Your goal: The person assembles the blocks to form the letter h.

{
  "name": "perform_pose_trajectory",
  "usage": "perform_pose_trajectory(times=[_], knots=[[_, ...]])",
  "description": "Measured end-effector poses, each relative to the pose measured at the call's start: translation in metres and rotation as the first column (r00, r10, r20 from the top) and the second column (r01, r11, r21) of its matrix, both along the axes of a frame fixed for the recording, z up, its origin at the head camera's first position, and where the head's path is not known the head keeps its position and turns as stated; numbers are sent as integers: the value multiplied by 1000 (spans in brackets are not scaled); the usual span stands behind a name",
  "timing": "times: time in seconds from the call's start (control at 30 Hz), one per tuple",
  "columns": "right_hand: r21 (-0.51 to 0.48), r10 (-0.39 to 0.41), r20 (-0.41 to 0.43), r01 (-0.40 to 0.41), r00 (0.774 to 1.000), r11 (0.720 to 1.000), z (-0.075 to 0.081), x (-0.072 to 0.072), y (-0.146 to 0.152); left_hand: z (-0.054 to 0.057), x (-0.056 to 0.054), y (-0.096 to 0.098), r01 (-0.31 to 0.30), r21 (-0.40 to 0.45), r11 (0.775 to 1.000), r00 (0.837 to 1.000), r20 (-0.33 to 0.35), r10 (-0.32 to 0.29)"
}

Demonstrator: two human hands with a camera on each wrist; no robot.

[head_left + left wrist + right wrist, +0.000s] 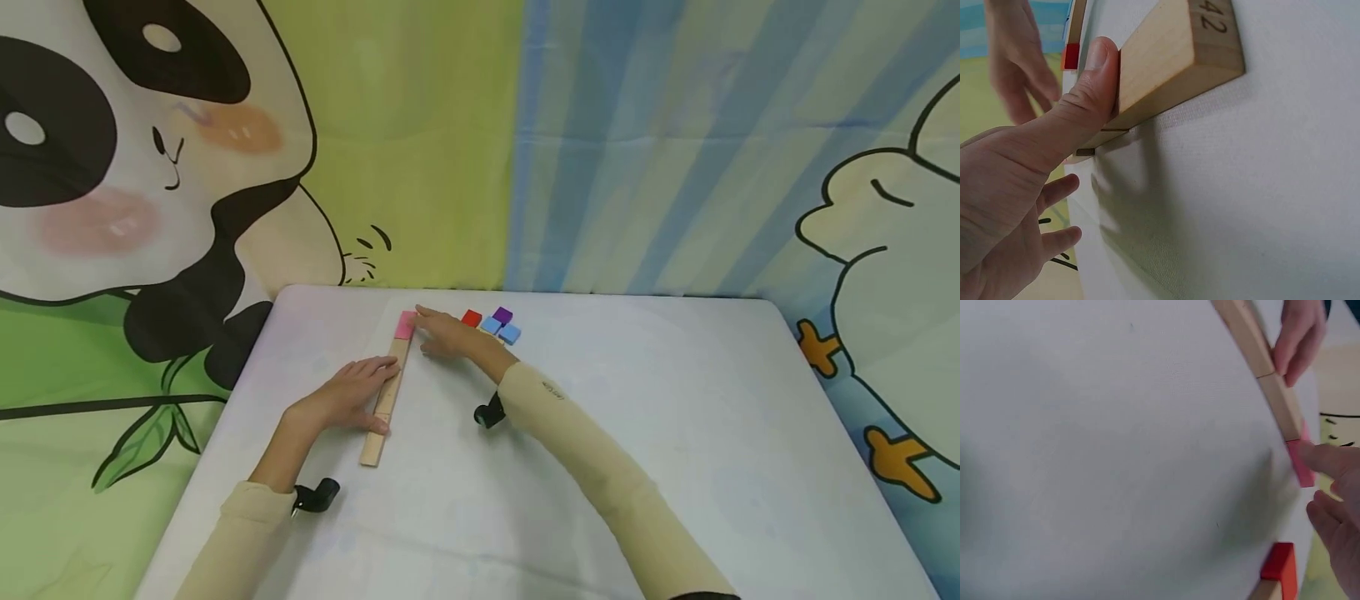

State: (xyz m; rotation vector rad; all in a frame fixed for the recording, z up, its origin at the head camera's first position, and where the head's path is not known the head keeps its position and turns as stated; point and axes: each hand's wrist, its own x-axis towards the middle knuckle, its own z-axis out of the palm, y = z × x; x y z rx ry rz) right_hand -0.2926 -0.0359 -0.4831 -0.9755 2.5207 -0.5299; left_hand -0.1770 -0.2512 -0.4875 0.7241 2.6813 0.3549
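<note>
A straight row of wooden blocks [385,402] lies on the table, capped at its far end by a pink block [404,325]. The near block [1166,56] bears the number 42 on its end. My left hand [345,396] rests along the row's left side, its thumb [1082,94] pressed against the wood. Its other fingers are mostly extended. Beside the pink block is my right hand [446,335], a fingertip touching that block in the right wrist view. Its fingers look fairly straight, though partly out of that frame.
Right of my right hand sits a group of coloured-end blocks: a red block [472,318], a purple block [502,316] and two blue blocks [510,333]. They stand near the far edge of the white table [637,433]. A printed cloth [405,125] hangs behind.
</note>
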Motion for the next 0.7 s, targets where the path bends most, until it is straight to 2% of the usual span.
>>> perform_pose_trajectory(times=[0.13, 0.27, 0.33, 0.47, 0.57, 0.7], knots=[[-182, 19, -53, -28, 998, 983, 15, 24, 45, -1, 1, 1, 4, -2, 1000, 1000, 1, -4], [-296, -37, -87, 10, 996, 955, 16, 65, 103, 0, 1, 2, 6, -24, 1000, 1000, -1, -6], [-308, -89, -90, 57, 992, 950, 8, 86, 128, 1, 1, 1, 4, -29, 1000, 1000, -2, -4], [-244, -149, -119, 117, 982, 963, -13, 117, 160, 2, 2, -3, 6, -18, 1000, 1000, -19, -6], [-209, -164, -179, 125, 970, 970, -24, 130, 173, 0, 2, -5, 20, 3, 1000, 999, -41, -20], [-241, -202, -235, 145, 951, 960, -29, 138, 181, -3, 1, -5, 26, 12, 1000, 999, -39, -25]])
